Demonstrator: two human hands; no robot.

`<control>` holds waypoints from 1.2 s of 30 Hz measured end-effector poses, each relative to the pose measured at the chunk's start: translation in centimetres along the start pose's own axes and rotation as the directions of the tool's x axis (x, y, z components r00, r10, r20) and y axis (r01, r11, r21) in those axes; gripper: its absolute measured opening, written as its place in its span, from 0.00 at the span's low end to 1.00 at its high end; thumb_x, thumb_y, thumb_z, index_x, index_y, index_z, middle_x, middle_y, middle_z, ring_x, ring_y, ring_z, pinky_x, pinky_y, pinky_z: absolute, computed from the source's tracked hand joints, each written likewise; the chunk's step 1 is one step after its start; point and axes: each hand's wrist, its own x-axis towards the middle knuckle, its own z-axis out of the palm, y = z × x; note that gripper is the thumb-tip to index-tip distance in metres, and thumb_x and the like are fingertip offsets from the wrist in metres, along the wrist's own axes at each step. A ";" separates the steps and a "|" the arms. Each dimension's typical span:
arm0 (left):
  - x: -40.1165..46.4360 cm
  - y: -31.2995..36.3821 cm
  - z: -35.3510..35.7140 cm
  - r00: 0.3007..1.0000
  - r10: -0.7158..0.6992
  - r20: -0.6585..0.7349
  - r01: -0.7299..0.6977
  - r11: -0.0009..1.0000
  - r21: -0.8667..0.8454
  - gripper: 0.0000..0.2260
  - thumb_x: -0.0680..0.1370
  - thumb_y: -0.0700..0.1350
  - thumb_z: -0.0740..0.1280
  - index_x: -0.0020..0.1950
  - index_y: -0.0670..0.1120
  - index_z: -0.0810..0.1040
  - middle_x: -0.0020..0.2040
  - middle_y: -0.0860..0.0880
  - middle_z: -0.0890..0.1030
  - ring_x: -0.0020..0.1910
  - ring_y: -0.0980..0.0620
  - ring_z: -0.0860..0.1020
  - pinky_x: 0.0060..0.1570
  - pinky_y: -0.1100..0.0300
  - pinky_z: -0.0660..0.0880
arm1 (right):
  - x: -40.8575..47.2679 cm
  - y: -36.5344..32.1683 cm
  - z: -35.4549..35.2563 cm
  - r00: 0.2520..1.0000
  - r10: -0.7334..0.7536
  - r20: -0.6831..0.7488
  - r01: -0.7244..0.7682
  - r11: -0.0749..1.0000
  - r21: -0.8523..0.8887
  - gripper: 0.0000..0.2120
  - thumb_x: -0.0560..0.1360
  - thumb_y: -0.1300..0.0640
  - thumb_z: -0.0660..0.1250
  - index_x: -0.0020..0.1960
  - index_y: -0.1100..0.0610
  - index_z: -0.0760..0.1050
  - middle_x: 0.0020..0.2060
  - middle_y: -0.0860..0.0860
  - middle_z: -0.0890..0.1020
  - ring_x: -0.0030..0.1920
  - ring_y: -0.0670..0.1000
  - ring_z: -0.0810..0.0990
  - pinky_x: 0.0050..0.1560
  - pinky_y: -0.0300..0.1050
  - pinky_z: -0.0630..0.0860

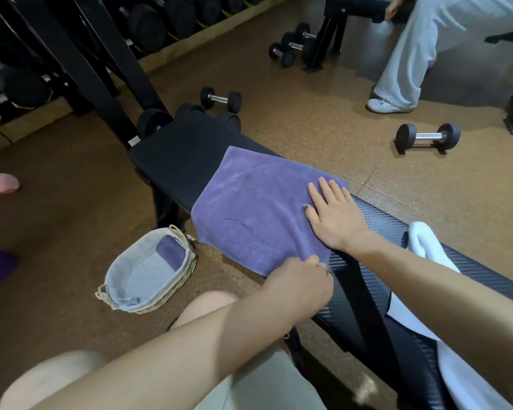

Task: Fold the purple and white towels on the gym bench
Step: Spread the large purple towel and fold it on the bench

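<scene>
**Folding a purple towel on a gym bench**

My right hand [335, 216] lies flat, fingers straight, pressing the purple towel [255, 208] onto the black bench [175, 161]. My left hand [301, 279] pinches the towel's near edge w/ curled fingers. The towel is spread across the bench pad. A white towel [436, 253] sits bunched on the bench to my right, partly behind my forearm. On the floor beside the bench: a lined wicker basket [148, 273] w/ a folded purple cloth [171, 251] inside, & dumbbells [428, 137] further off.
</scene>
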 end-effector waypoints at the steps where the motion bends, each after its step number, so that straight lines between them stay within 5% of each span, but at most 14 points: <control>1: -0.1 0.0 -0.3 1.000 0.004 -0.014 -0.005 1.000 -0.015 0.08 0.81 0.39 0.60 0.57 0.45 0.76 0.53 0.49 0.78 0.53 0.48 0.75 0.27 0.57 0.52 | 0.0 0.1 -0.1 0.999 0.040 0.001 -0.040 0.999 -0.001 0.30 0.84 0.42 0.45 0.83 0.53 0.48 0.82 0.56 0.49 0.82 0.57 0.46 0.80 0.55 0.43; 3: -0.3 -0.6 -0.4 0.993 -0.024 -0.117 0.013 0.995 -0.097 0.08 0.83 0.47 0.60 0.56 0.46 0.76 0.53 0.49 0.79 0.54 0.48 0.77 0.30 0.57 0.60 | 0.1 0.0 -0.2 0.997 0.081 -0.001 -0.081 0.996 -0.022 0.31 0.83 0.41 0.42 0.83 0.53 0.48 0.82 0.57 0.50 0.81 0.57 0.46 0.80 0.57 0.43; 5: -0.2 -2.2 -0.5 0.982 -0.124 -0.142 0.061 0.924 -0.378 0.14 0.84 0.54 0.58 0.54 0.45 0.76 0.54 0.44 0.79 0.53 0.43 0.78 0.38 0.52 0.70 | 0.3 -1.0 -0.5 0.999 0.013 -0.041 -0.014 0.999 -0.039 0.34 0.80 0.39 0.37 0.83 0.53 0.48 0.82 0.57 0.51 0.81 0.58 0.48 0.80 0.57 0.44; 8: 0.3 -6.5 -0.7 0.913 -0.325 -0.245 0.131 0.804 -0.581 0.12 0.83 0.49 0.58 0.53 0.43 0.76 0.50 0.42 0.79 0.47 0.39 0.80 0.43 0.46 0.78 | 0.4 -2.8 -0.5 0.981 -0.189 -0.048 0.187 0.981 -0.045 0.38 0.76 0.41 0.33 0.83 0.51 0.48 0.82 0.56 0.52 0.81 0.58 0.49 0.80 0.57 0.45; 11: 0.6 -10.5 1.0 0.897 -0.440 0.044 0.406 0.781 -0.473 0.30 0.80 0.63 0.63 0.73 0.42 0.67 0.71 0.38 0.69 0.69 0.39 0.70 0.67 0.45 0.70 | 0.5 -3.4 0.3 0.979 -0.204 -0.019 0.203 0.979 -0.030 0.35 0.79 0.42 0.34 0.83 0.51 0.49 0.82 0.55 0.51 0.81 0.57 0.48 0.80 0.56 0.44; 13: 0.3 -11.9 2.8 0.875 -0.413 0.252 0.483 0.785 -0.389 0.49 0.75 0.73 0.61 0.84 0.47 0.46 0.83 0.40 0.46 0.82 0.40 0.48 0.79 0.42 0.50 | 0.7 -2.9 0.8 0.989 -0.150 -0.015 0.149 0.989 -0.015 0.32 0.81 0.43 0.38 0.83 0.50 0.49 0.82 0.54 0.50 0.82 0.56 0.47 0.80 0.55 0.43; 17: 0.0 -12.0 6.1 0.858 -0.372 0.354 0.507 0.725 -0.467 0.52 0.71 0.79 0.57 0.80 0.57 0.29 0.80 0.48 0.27 0.79 0.46 0.29 0.77 0.39 0.33 | 1.3 -1.4 0.4 0.998 0.059 -0.033 -0.058 0.998 0.023 0.30 0.83 0.43 0.42 0.83 0.53 0.49 0.82 0.57 0.50 0.81 0.58 0.46 0.80 0.56 0.42; 21: 0.0 -12.0 7.1 0.874 -0.385 0.297 0.486 0.714 -0.504 0.52 0.71 0.79 0.57 0.80 0.58 0.29 0.80 0.49 0.26 0.78 0.47 0.27 0.76 0.39 0.31 | -0.9 -4.3 0.9 0.956 -0.284 -0.076 0.284 0.959 -0.013 0.33 0.81 0.43 0.39 0.82 0.54 0.55 0.81 0.55 0.56 0.81 0.58 0.53 0.79 0.57 0.49; 23: -0.1 -12.0 7.4 0.875 -0.395 0.279 0.484 0.715 -0.504 0.52 0.71 0.79 0.56 0.80 0.58 0.29 0.80 0.50 0.27 0.79 0.47 0.27 0.76 0.39 0.31 | -1.6 -4.8 1.2 0.946 -0.324 0.003 0.324 0.946 -0.011 0.35 0.79 0.42 0.36 0.82 0.53 0.52 0.82 0.53 0.53 0.81 0.56 0.50 0.79 0.55 0.46; 30: -0.1 -11.8 7.4 0.874 -0.400 0.277 0.486 0.701 -0.521 0.52 0.71 0.78 0.59 0.80 0.59 0.29 0.79 0.51 0.25 0.78 0.48 0.26 0.75 0.39 0.30 | 2.3 0.4 -0.2 0.993 0.107 -0.041 -0.108 0.994 -0.024 0.31 0.83 0.42 0.41 0.83 0.54 0.51 0.81 0.58 0.53 0.81 0.59 0.49 0.79 0.56 0.45; 36: 0.2 -12.6 6.7 0.877 -0.392 0.279 0.481 0.711 -0.512 0.46 0.75 0.76 0.56 0.82 0.58 0.35 0.82 0.50 0.32 0.81 0.46 0.33 0.78 0.41 0.36 | 2.4 -3.1 0.3 0.989 -0.146 -0.022 0.146 0.989 0.002 0.40 0.75 0.39 0.30 0.83 0.52 0.49 0.82 0.53 0.51 0.82 0.55 0.48 0.80 0.55 0.45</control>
